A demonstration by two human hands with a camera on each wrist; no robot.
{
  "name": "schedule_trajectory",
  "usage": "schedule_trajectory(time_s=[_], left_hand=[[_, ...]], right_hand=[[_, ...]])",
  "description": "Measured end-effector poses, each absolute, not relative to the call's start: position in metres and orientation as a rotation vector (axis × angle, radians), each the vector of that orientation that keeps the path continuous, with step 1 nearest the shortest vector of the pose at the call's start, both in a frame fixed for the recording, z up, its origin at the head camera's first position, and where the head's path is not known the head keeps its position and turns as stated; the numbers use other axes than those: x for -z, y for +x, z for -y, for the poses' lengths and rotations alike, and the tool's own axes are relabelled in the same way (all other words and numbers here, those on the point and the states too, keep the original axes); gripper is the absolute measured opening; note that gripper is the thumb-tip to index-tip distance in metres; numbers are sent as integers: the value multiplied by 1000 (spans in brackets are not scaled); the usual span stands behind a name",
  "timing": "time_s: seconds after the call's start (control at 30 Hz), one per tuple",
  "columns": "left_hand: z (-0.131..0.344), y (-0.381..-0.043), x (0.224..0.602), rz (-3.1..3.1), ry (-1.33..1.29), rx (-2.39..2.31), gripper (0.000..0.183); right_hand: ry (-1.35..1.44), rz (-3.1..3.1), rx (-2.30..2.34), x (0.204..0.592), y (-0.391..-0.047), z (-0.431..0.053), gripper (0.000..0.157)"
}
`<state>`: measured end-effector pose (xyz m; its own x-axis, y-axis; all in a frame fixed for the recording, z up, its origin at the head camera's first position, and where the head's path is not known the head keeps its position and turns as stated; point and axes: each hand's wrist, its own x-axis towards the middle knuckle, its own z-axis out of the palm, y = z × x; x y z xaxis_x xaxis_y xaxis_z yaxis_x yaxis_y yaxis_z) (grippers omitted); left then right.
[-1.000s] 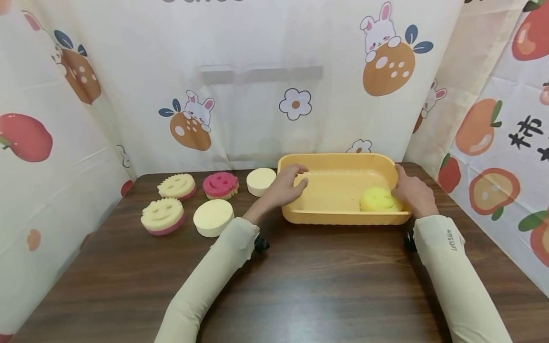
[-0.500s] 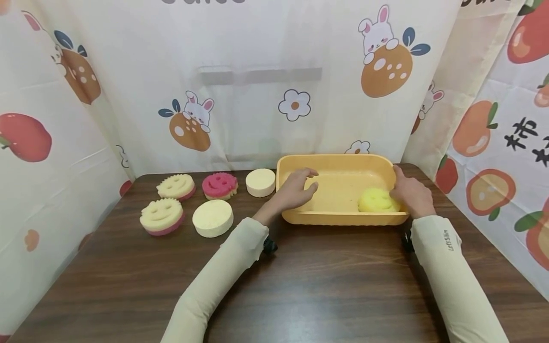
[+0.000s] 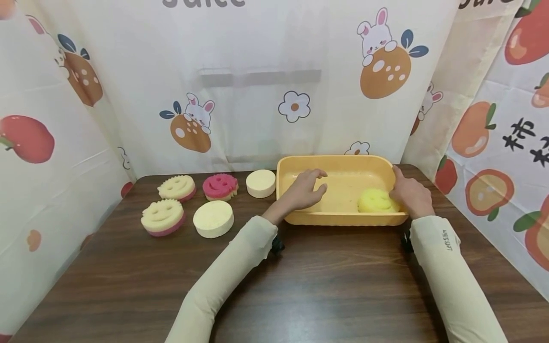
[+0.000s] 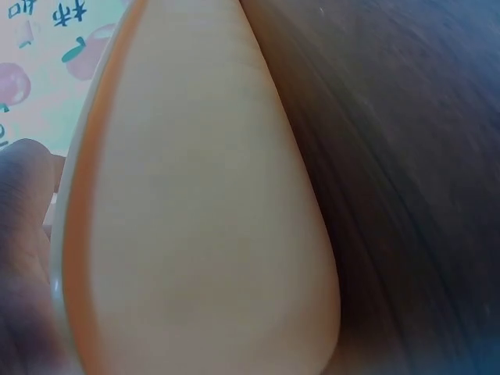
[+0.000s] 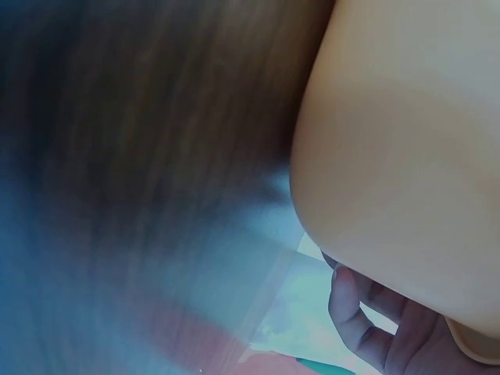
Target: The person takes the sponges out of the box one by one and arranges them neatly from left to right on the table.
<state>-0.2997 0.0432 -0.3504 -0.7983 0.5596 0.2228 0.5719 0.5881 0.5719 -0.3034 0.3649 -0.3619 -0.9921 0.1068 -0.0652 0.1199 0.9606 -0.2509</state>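
A shallow yellow plastic tray (image 3: pixel 343 218) stands at the back right of the table. My right hand (image 3: pixel 412 193) grips its right end; in the right wrist view several fingers (image 5: pixel 344 301) lie against the outside of the wall. My left hand (image 3: pixel 305 189) hovers over the tray's left part, fingers loosely bent and thumb apart, holding nothing. In the left wrist view that hand (image 4: pixel 23 211) shows beyond the tray's rim. A bright yellow smiley sponge (image 3: pixel 376 200) lies inside, near the front right corner, beside my right hand.
Left of the tray lie two round cream discs (image 3: pixel 213 219), a pink smiley sponge (image 3: pixel 220 186) and two cream smiley sponges with pink undersides (image 3: pixel 162 216). Printed curtains (image 3: pixel 257 119) hang behind the dark wooden table (image 3: pixel 334 286) and along both sides.
My left hand has moved right, from the tray's left end further over its inside. My right hand stays on the right end, and the tray looks nearly unmoved.
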Motion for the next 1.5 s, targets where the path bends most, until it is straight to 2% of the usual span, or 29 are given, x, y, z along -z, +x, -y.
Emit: schedule_trajectory(time_s=[1.5], left_hand=[[-97, -296, 358, 2810, -985, 1018, 43]], right_hand=[[176, -3048, 418, 361, -302, -366, 78]])
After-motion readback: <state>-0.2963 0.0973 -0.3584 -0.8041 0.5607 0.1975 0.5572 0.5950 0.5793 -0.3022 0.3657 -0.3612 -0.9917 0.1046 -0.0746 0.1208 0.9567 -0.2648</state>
